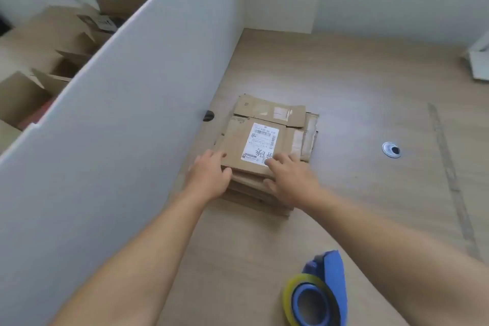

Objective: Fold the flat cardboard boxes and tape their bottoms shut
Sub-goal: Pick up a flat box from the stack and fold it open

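A stack of flat brown cardboard boxes (267,185) lies on the wooden table beside the white partition. The top flat box (238,145) bears a white shipping label (260,144). My left hand (209,174) grips the near left corner of the top box, thumb on its near edge and fingers over the top. My right hand (288,177) holds the near right part, fingers on the label's lower edge and thumb under the cardboard's edge. A blue tape dispenser (317,296) with a yellowish clear tape roll stands near me at the table's front.
A tall white partition (119,114) runs along the left of the wooden table (357,100). Behind it stand several folded open cardboard boxes (39,66). A round metal cable hole (391,149) sits right of the stack. A white object (479,63) lies at the far right edge.
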`<control>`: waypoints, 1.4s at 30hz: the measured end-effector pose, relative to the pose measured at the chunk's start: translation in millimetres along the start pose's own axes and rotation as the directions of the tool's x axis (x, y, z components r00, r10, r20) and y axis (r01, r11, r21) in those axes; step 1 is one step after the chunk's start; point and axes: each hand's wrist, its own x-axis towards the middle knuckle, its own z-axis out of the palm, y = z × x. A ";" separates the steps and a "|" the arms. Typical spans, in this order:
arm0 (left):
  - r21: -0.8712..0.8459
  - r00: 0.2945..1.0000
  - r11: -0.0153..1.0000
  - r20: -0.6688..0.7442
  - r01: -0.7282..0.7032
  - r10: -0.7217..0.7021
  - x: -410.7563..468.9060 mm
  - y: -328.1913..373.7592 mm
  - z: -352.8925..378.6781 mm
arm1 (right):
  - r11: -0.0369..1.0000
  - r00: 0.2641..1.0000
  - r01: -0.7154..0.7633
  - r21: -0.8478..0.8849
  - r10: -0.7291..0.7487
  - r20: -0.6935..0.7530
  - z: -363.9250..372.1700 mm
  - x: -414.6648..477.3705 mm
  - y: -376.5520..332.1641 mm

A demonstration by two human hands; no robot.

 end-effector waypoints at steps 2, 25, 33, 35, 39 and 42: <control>-0.062 0.998 0.996 0.013 0.061 -0.060 12.4 -4.7 4.0 | 0.999 1.000 -0.028 -0.021 0.028 -0.003 6.0 11.5 -1.9; -0.726 0.987 0.683 -0.043 0.077 -0.158 -38.3 84.2 -5.3 | 0.998 0.949 -0.049 0.027 0.055 -0.309 18.5 -32.3 42.9; -0.667 0.985 0.735 -0.171 -0.119 0.005 -88.0 174.2 1.7 | 0.740 0.818 -0.011 0.673 0.393 -0.419 -26.0 -118.9 110.9; -0.659 0.979 0.742 -0.204 -0.123 -0.018 -93.8 191.9 7.3 | 0.519 0.825 0.008 0.855 0.480 -0.299 -40.9 -145.3 134.6; -0.692 0.986 0.719 -0.158 -0.066 -0.061 -96.5 222.0 18.6 | 0.302 0.867 0.036 0.953 0.464 -0.180 -57.3 -196.1 182.6; -0.719 0.989 0.687 -0.147 -0.110 0.005 -100.1 247.8 24.7 | 0.186 0.901 0.071 0.980 0.410 -0.143 -59.8 -228.7 209.0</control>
